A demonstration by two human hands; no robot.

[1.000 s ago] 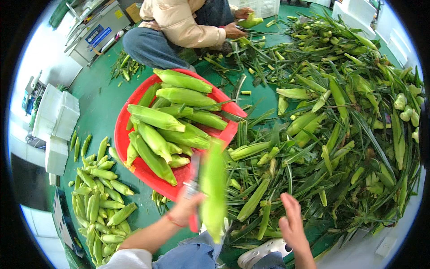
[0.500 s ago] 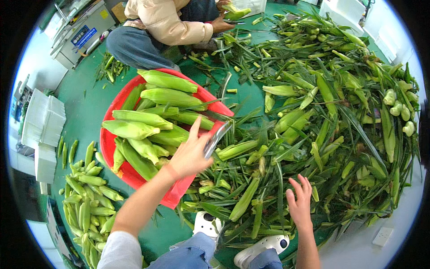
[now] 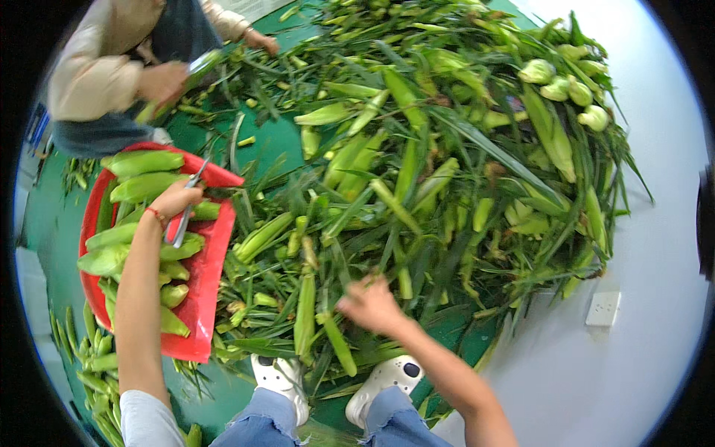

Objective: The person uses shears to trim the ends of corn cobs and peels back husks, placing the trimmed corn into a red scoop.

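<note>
My left hand (image 3: 179, 200) is closed round a silver knife-like metal tool (image 3: 178, 232), its exact kind unclear. The hand hovers over a red plastic tub (image 3: 202, 309) holding several green corn cobs in their husks (image 3: 147, 185). To the right, my right hand (image 3: 375, 304) reaches low into a heap of green corn leaves and husks (image 3: 439, 223). Its fingers bend in among the leaves, partly blurred, and whether they grip any is unclear. A husked cob (image 3: 305, 316) lies just left of this hand.
At the upper left a co-worker (image 3: 97, 82) sits low, a blade over a cob in hand. More green cobs (image 3: 100, 363) lie on the green floor (image 3: 56, 223) at lower left. A white wall (image 3: 640, 186) with a socket (image 3: 603, 308) bounds the right. My white clogs (image 3: 279, 380) stand below.
The view has swung right, so tub and heap appear further left. My right hand has moved from above the heap down into the leaves. My left hand still holds the metal tool.
</note>
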